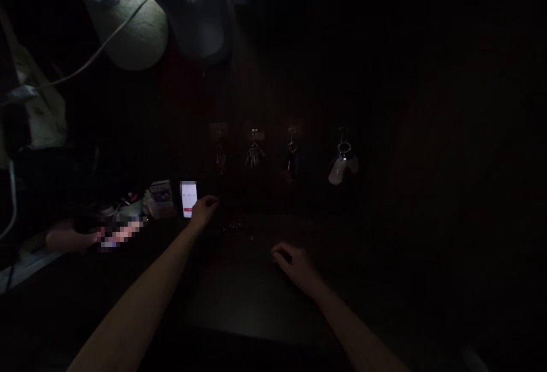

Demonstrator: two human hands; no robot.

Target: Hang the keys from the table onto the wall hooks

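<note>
Very dim, the glowing phone screen the brightest spot

A pixelated patch hides something at left, the smartphone's text is too small to read, hanging caps run off the top edge, and small bits on the dark worktop stay unclear.

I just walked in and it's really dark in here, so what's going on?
A person's left hand is right beside a lit phone, though it's too dark to tell whether they touch. Their right hand rests curled on a dark table, holding nothing visible. Keys hang on the wall ahead. Off to the left, another person's hand is beside something blurred.
</note>
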